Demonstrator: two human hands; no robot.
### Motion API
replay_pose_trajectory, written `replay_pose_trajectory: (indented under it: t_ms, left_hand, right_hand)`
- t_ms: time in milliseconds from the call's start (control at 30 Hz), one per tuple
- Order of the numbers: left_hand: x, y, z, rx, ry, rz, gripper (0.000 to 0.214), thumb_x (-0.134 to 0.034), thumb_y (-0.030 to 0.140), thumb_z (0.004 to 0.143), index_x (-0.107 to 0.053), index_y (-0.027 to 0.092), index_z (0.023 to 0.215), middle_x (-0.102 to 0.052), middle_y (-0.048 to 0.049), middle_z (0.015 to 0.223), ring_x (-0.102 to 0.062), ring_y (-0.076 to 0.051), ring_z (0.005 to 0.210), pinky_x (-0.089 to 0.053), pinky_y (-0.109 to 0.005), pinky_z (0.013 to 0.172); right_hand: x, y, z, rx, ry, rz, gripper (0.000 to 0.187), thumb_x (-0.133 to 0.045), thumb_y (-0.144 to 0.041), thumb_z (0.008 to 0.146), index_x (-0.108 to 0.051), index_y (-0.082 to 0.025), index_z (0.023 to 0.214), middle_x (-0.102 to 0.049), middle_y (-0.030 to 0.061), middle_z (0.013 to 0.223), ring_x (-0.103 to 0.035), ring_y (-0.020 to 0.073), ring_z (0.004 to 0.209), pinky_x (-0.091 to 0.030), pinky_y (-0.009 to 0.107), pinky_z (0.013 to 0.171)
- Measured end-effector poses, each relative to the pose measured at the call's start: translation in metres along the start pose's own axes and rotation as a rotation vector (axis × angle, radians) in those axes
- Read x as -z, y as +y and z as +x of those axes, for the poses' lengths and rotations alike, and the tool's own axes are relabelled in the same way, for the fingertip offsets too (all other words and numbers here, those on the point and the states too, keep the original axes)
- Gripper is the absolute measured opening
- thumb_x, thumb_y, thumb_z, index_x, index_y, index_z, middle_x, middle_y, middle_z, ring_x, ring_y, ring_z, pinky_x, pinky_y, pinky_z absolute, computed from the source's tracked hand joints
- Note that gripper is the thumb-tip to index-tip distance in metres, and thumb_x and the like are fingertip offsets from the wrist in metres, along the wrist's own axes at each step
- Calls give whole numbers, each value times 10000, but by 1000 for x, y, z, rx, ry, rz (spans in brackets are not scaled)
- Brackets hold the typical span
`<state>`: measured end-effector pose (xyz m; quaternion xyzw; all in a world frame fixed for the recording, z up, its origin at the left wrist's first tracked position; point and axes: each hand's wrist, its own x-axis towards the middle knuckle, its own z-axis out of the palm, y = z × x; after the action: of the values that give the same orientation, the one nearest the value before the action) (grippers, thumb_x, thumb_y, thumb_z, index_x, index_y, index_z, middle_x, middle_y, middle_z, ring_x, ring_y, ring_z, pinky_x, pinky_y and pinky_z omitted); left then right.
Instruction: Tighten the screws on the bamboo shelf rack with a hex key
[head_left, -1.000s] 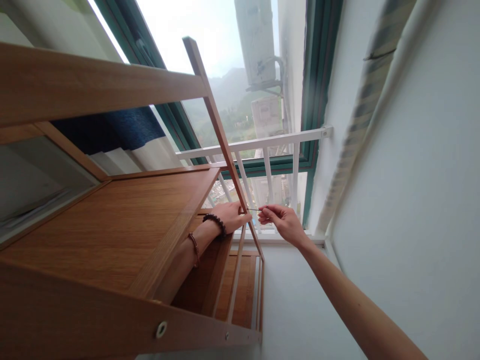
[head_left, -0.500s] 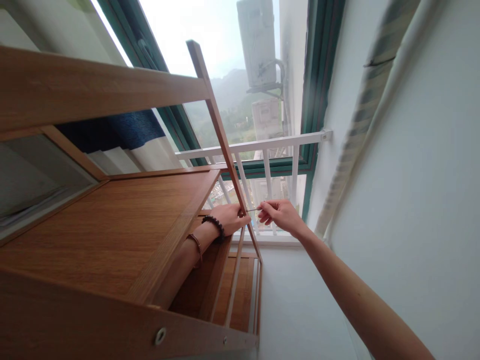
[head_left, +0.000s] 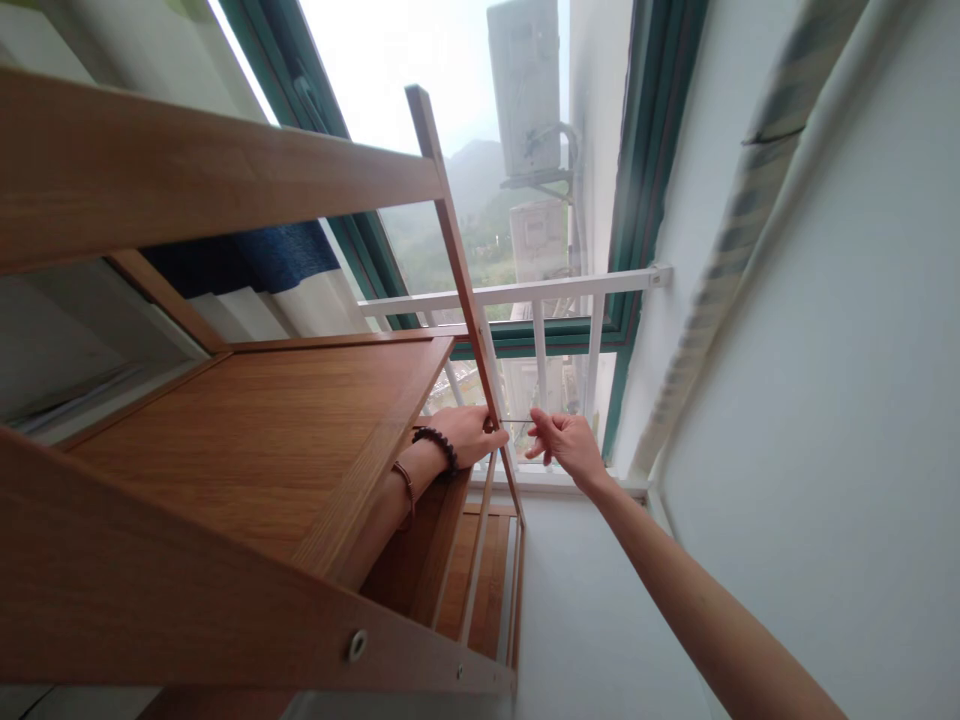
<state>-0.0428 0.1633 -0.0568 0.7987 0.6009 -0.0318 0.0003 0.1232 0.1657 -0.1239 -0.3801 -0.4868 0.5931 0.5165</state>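
Thin rod spans from the wooden post to the right hand, whose fingertips pinch its outer end. The left hand grasps the post beside the rod's tip (seating not discernible). Off-axis force or a loosened pinch could cause slippage.

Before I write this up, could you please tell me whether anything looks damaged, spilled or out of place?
Nothing stands out: no spill or visible damage. The left hand touches the slim brown wooden post, and the right hand holds a thin dark rod pointing at it. The post's lean may be the viewing angle.
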Motion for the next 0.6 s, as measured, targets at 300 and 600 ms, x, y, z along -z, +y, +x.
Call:
replay_pose_trajectory:
  t_ms: [300,600]
  left_hand:
    - [1,0,2,22,-26,17,402,-340,503,762,-618,224,844,-675,-59,822,-618,-237,755,-406,-288,577]
    - [2,2,2,22,-30,15,404,-339,500,759,-626,225,831,-681,-66,831,-621,-258,761,-416,-309,584]
  right_hand:
    - [7,-18,-4,-85,-50,53,320,-684,-437,663,-612,-138,750,-648,9,596,-637,124,514,-458,179,392]
    - [8,-10,-3,85,-69,66,327,-666,-437,677,-643,-116,737,-670,49,644,-656,159,597,-529,241,503]
